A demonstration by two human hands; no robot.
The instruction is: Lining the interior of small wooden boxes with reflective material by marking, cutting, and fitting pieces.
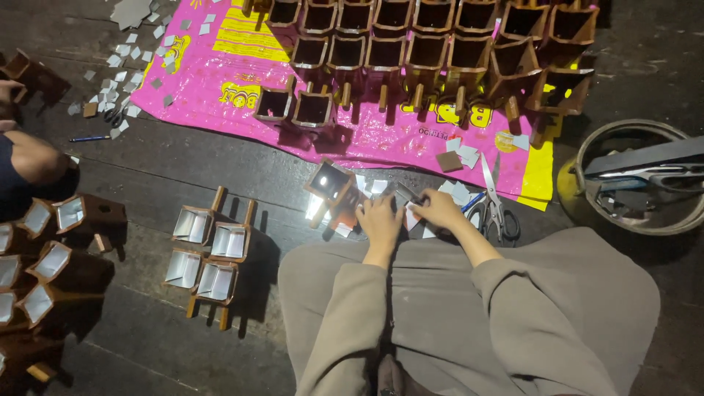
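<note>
My left hand [380, 218] and my right hand [438, 208] meet low on the dark floor, both closed around a small brown box-shaped piece with a shiny lining [405, 196]. Just left of my hands lies another small wooden box with a handle [331, 185], its inside gleaming. Loose silvery cut pieces [455, 192] lie around my fingers. A pair of scissors [495, 205] rests right of my right hand. My knees in beige cloth fill the lower frame.
Rows of brown wooden boxes [425, 51] stand on a pink and yellow plastic sheet [220, 81]. Several silver-lined boxes [205, 249] lie at left. A round basin with tools [638, 180] sits right. Another person's arm [29, 158] is at far left.
</note>
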